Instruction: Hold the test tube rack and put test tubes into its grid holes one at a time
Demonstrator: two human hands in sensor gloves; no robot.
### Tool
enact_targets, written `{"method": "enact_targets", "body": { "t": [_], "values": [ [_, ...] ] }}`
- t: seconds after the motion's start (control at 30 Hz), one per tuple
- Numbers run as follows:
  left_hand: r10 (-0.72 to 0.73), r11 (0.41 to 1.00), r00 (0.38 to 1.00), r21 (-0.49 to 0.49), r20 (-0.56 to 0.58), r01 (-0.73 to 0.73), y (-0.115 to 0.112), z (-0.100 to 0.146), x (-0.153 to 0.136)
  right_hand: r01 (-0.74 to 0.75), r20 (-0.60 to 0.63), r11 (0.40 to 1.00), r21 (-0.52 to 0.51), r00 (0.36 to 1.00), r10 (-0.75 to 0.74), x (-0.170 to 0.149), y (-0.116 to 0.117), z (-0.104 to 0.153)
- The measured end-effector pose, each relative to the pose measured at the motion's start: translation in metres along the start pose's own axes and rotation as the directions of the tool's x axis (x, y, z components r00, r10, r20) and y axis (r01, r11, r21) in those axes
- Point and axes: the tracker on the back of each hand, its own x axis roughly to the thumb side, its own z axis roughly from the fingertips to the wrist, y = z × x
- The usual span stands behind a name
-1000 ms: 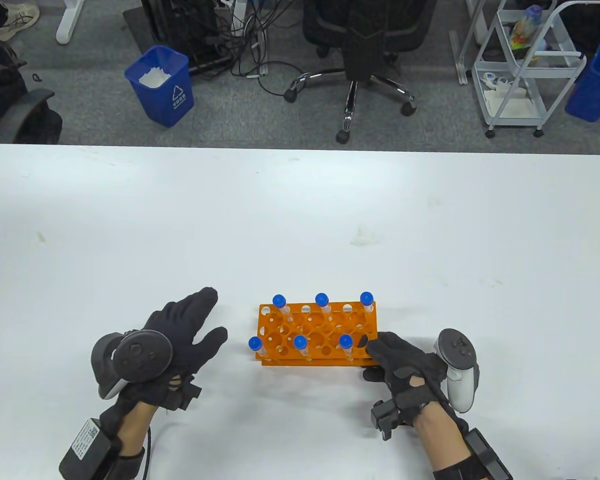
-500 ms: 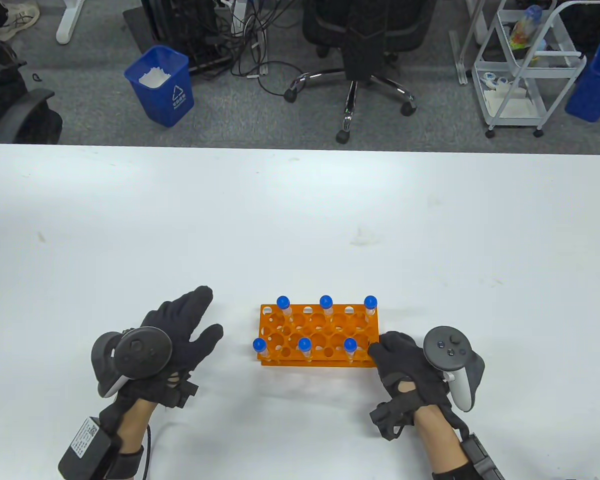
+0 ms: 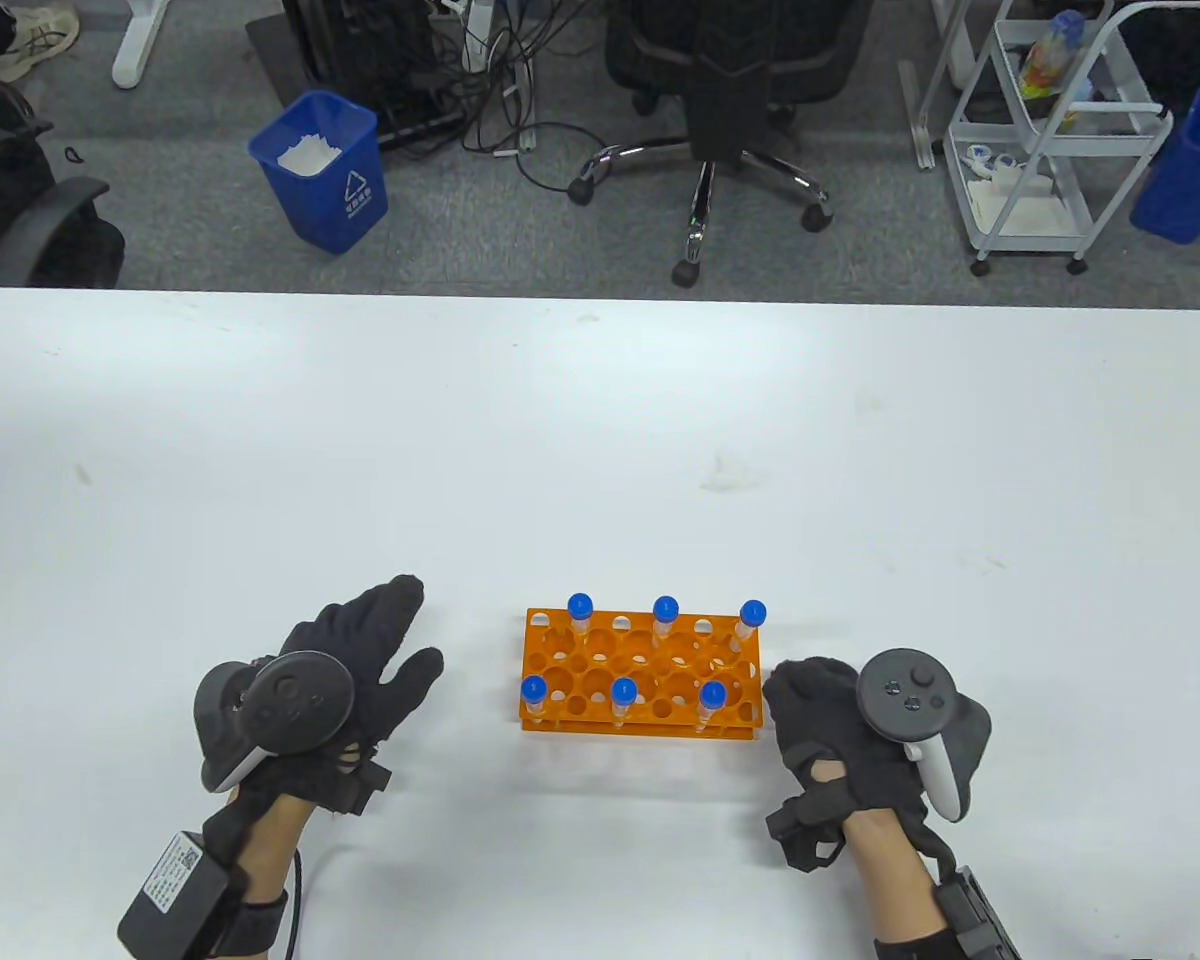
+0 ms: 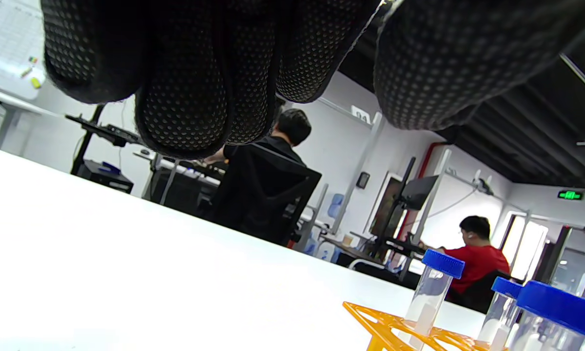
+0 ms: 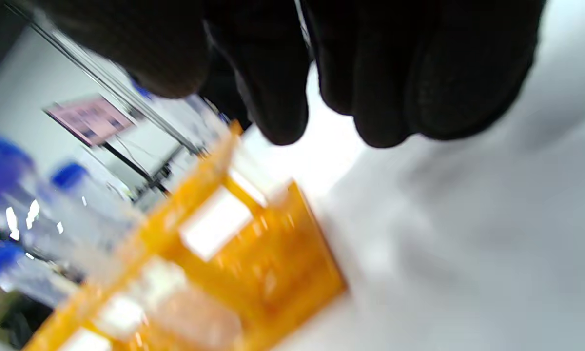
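An orange test tube rack (image 3: pixel 640 675) stands on the white table (image 3: pixel 600 450) near the front edge. It holds several clear tubes with blue caps (image 3: pixel 666 608), in a back row and a front row. My left hand (image 3: pixel 390 640) lies open to the left of the rack, fingers stretched out, apart from it. My right hand (image 3: pixel 795 690) is just off the rack's right end with fingers curled and holds nothing. In the left wrist view, my fingers (image 4: pixel 185 73) hang above the table with the rack (image 4: pixel 385 326) and tubes (image 4: pixel 431 292) lower right. The right wrist view is blurred; the rack's end (image 5: pixel 253 263) is below my fingers (image 5: pixel 380 73).
No loose tubes lie on the table. Beyond its far edge are a blue bin (image 3: pixel 320 170), an office chair (image 3: pixel 720 90) and a white cart (image 3: pixel 1050 130).
My right hand has let go of the rack's right end and drawn back to the right. The rack has shifted slightly right. My left hand has barely moved.
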Motion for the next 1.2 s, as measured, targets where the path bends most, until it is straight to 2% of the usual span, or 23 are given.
{"method": "enact_targets", "body": {
  "t": [0.07,0.13,0.2,0.23,0.27,0.33,0.43,0.47,0.5,0.53,0.6,0.77,0.9,1.2],
  "values": [
    [-0.007,1.0,1.0,0.019,0.003,0.007,0.001,0.001,0.001,-0.014,0.112,0.984,-0.176,0.993,0.035,0.01,-0.023,0.004],
    [-0.041,0.998,0.999,0.044,0.011,0.041,0.003,0.002,0.003,-0.074,0.175,0.95,-0.304,0.976,0.132,0.022,-0.04,0.01],
    [-0.094,0.993,0.995,0.076,0.018,0.092,0.004,0.004,0.006,-0.168,0.233,0.895,-0.413,0.931,0.282,0.039,-0.055,0.015],
    [-0.132,0.987,0.991,0.093,0.023,0.129,0.005,0.005,0.008,-0.219,0.273,0.849,-0.482,0.883,0.382,0.053,-0.061,0.02],
    [-0.157,0.983,0.987,0.101,0.028,0.154,0.004,0.005,0.009,-0.229,0.284,0.833,-0.504,0.866,0.411,0.057,-0.063,0.022],
    [-0.261,0.961,0.964,0.112,0.044,0.254,0.004,0.007,0.013,-0.255,0.317,0.756,-0.603,0.793,0.52,0.07,-0.063,0.03],
    [-0.365,0.924,0.93,0.141,0.044,0.356,0.004,0.009,0.016,-0.279,0.313,0.674,-0.684,0.723,0.616,0.066,-0.045,0.036],
    [-0.375,0.921,0.926,0.133,0.043,0.367,0.003,0.009,0.016,-0.359,0.318,0.659,-0.661,0.661,0.68,0.057,-0.029,0.034],
    [-0.38,0.92,0.924,0.125,0.04,0.373,0.002,0.008,0.015,-0.403,0.319,0.659,-0.635,0.64,0.699,0.055,-0.024,0.032],
    [-0.395,0.915,0.918,0.103,0.032,0.39,-0.001,0.007,0.014,-0.525,0.338,0.652,-0.547,0.574,0.746,0.048,-0.012,0.027],
    [-0.433,0.901,0.901,0.051,0.017,0.431,-0.006,0.005,0.011,-0.585,0.339,0.626,-0.515,0.531,0.776,0.04,-0.006,0.021],
    [-0.454,0.891,0.89,-0.037,-0.032,0.453,-0.017,0.001,-0.004,-0.578,0.289,0.701,-0.418,0.647,0.705,0.022,-0.007,0.002],
    [-0.427,0.903,0.902,-0.078,-0.065,0.422,-0.021,0.0,-0.014,-0.598,0.278,0.726,-0.341,0.673,0.685,0.014,-0.006,-0.004],
    [-0.438,0.894,0.896,-0.141,-0.073,0.426,-0.03,-0.002,-0.019,-0.581,0.319,0.754,-0.307,0.683,0.657,0.018,-0.003,-0.004]
  ]
}}
